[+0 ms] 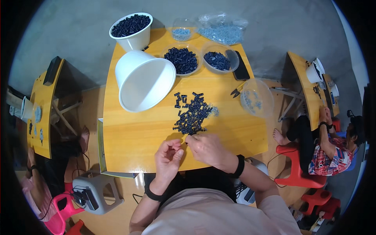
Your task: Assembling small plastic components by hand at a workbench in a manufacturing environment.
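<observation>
Both of my hands are close together at the near edge of the yellow wooden table [133,149]. My right hand [207,149] is closed, its fingertips pinching what looks like a small black plastic part. Beside it, my left hand [167,159] has its fingers curled towards the thumb; whatever it may hold is too small to make out. Just beyond my fingertips lies a loose pile of short black plastic parts [192,115]. A little heap of small silvery pieces [213,111] touches the pile's right side.
An empty white tub [147,84] lies tipped towards me. Behind it stands a full white tub [131,33]. Clear bowls [182,60] [217,62] hold dark parts. A bag of small pieces [224,31], a phone [241,66], pliers [237,91] and a clear lid [256,98] are around. Co-workers sit either side.
</observation>
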### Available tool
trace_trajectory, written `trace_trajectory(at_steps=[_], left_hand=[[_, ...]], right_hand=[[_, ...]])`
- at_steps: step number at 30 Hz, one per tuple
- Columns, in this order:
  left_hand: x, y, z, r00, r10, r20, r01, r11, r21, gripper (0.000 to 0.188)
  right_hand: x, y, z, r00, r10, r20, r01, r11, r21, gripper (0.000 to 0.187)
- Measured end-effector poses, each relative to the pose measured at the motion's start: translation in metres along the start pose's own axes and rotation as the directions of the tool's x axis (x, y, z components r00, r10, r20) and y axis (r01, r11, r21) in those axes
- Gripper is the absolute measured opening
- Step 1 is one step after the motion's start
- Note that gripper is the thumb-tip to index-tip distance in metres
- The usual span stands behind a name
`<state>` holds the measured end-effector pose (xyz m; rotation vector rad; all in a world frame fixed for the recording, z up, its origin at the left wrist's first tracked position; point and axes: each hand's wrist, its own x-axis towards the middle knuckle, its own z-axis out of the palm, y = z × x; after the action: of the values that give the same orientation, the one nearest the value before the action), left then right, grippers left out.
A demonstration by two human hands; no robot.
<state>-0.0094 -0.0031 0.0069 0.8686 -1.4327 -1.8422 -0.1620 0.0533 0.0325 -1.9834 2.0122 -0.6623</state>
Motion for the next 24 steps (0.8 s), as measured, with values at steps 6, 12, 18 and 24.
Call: trace_trajectory(at_steps=[6, 12, 18, 24], left_hand=[[0.004, -0.007, -0.004, 1.0, -0.006, -0.005, 0.006, 0.997, 0.072, 0.024], [0.005, -0.009, -0.009, 0.999, 0.046, 0.014, -0.048, 0.993, 0.105, 0.025], [0.005, -0.01, -0.008, 0.999, 0.035, 0.037, -0.037, 0.998, 0.052, 0.024], [0.007, -0.008, -0.01, 0.997, 0.039, 0.059, -0.044, 0.995, 0.085, 0.024]], right_hand=[[0.011, 0.005, -0.011, 0.985, 0.159, -0.071, -0.157, 0.987, 0.032, 0.01], [0.06, 0.008, -0.031, 0.991, 0.079, -0.111, -0.089, 0.993, -0.083, 0.005], [0.091, 0.018, -0.015, 0.999, 0.042, -0.034, -0.049, 0.969, -0.244, 0.005], [0.101, 0.027, -0.001, 0.999, 0.04, -0.021, -0.043, 0.971, -0.237, 0.004]])
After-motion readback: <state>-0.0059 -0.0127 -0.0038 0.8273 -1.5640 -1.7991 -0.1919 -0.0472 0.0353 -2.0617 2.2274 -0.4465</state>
